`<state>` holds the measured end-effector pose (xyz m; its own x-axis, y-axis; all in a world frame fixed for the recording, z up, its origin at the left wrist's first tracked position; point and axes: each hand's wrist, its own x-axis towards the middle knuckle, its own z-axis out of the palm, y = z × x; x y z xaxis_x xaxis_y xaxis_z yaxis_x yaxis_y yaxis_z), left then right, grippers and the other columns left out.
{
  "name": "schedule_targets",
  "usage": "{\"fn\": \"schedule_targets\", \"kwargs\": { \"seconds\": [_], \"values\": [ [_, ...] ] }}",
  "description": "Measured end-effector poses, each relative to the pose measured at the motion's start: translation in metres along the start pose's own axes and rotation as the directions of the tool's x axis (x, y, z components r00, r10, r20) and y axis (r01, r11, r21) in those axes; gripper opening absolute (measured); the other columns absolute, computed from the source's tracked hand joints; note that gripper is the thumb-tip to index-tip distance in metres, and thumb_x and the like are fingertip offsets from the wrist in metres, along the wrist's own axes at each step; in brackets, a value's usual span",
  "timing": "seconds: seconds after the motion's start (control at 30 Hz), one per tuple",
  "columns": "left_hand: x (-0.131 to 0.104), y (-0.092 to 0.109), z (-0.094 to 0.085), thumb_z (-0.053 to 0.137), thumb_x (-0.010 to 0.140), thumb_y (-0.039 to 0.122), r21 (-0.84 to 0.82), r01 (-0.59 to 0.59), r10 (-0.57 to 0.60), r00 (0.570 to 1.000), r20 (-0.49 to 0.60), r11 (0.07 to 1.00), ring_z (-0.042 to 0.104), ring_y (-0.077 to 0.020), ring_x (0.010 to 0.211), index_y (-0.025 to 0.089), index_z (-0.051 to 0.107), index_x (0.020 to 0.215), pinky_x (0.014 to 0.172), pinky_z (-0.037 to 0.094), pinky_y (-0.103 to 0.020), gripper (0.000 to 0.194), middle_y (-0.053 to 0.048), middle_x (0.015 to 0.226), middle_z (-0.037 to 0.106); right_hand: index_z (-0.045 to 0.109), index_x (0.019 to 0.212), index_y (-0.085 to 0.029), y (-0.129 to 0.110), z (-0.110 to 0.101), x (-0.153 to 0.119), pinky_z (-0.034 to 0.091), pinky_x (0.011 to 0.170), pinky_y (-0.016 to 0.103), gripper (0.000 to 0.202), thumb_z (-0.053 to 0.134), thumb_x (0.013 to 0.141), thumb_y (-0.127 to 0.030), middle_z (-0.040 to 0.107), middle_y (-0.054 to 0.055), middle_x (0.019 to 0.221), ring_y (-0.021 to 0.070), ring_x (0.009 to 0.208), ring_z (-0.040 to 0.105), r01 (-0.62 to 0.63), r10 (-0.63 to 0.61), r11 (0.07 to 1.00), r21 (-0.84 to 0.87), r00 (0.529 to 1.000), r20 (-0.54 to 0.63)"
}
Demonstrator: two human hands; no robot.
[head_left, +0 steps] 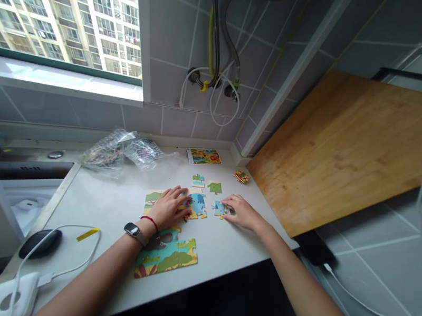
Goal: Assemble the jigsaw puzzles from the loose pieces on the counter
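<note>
- Head view shows the blue puzzle piece (220, 209) lying on or just above the worktop (227, 243), a narrow gap to the right of the upper puzzle section (199, 204); which of the two cannot be told.
- Right hand (240, 212): thumb and fingers are closed on the piece's right side, leaving its left edge in sight. That looks a sound grip, since the facing edge can be watched for its tabs.
- Left hand (168, 207): palm down, fingers spread across the upper section; whether they pinch anything cannot be told. Light, flat pressure there should keep joined pieces from skidding or buckling.
- For a clean join, the piece is best kept level and turned until tab and notch agree, then pressed down from above; shoving sideways could bend the card or spread the seams.
- Lower puzzle section (175, 256): near the left wrist, so that forearm is best carried clear of its edges. Whether it meets the upper section is hidden.
- Two loose pieces, one blue-green (198, 180) and one green (215, 187), lie just beyond; the fingers should avoid brushing them.
- Further back, the picture card (204, 156) lies face up, handy for checking colours, with a small stack of pieces (241, 177) to its right.
</note>
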<state>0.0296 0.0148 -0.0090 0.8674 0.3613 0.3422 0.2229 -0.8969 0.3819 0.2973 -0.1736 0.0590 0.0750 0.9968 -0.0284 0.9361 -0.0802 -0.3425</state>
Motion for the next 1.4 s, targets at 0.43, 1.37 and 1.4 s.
{"fn": "schedule_targets", "kwargs": {
  "seconds": [0.43, 1.37, 1.4],
  "values": [
    [-0.001, 0.0, -0.001, 0.059, 0.104, 0.044, -0.015, 0.024, -0.024, 0.999, 0.029, 1.0, 0.052, -0.0372, 0.146, 0.025, 0.069, 0.134, 0.12, 0.045, -0.063, 0.037, -0.014, 0.152, 0.06, 0.077, 0.13, -0.021, -0.019, 0.008, 0.0, 0.054, 0.109, 0.042, 0.048, 0.08, 0.082, -0.02, 0.067, 0.012, 0.124, 0.027, 0.117, 0.069, 0.034, -0.026, 0.987, 0.156, 0.998, -0.052],
    [-0.004, 0.004, -0.002, 0.058, 0.106, 0.039, 0.034, 0.026, -0.027, 0.999, 0.024, 0.999, 0.047, -0.0357, 0.15, 0.028, 0.065, 0.137, 0.12, 0.046, -0.061, 0.034, -0.01, 0.157, 0.056, 0.072, 0.132, -0.01, -0.071, 0.076, -0.006, 0.064, 0.099, 0.045, 0.041, 0.057, 0.095, 0.003, 0.072, 0.02, 0.135, 0.0325, 0.125, 0.068, -0.048, -0.057, 0.937, -0.347, 0.957, -0.284],
    [-0.004, 0.004, -0.003, 0.057, 0.106, 0.038, 0.037, 0.025, -0.026, 0.999, 0.025, 0.999, 0.047, -0.0354, 0.15, 0.028, 0.065, 0.137, 0.12, 0.046, -0.061, 0.034, -0.01, 0.157, 0.056, 0.072, 0.132, -0.011, -0.068, 0.075, -0.007, 0.063, 0.1, 0.045, 0.041, 0.058, 0.096, 0.002, 0.072, 0.019, 0.135, 0.032, 0.126, 0.068, -0.028, -0.078, 0.939, -0.343, 0.954, -0.29]
  ]
}}
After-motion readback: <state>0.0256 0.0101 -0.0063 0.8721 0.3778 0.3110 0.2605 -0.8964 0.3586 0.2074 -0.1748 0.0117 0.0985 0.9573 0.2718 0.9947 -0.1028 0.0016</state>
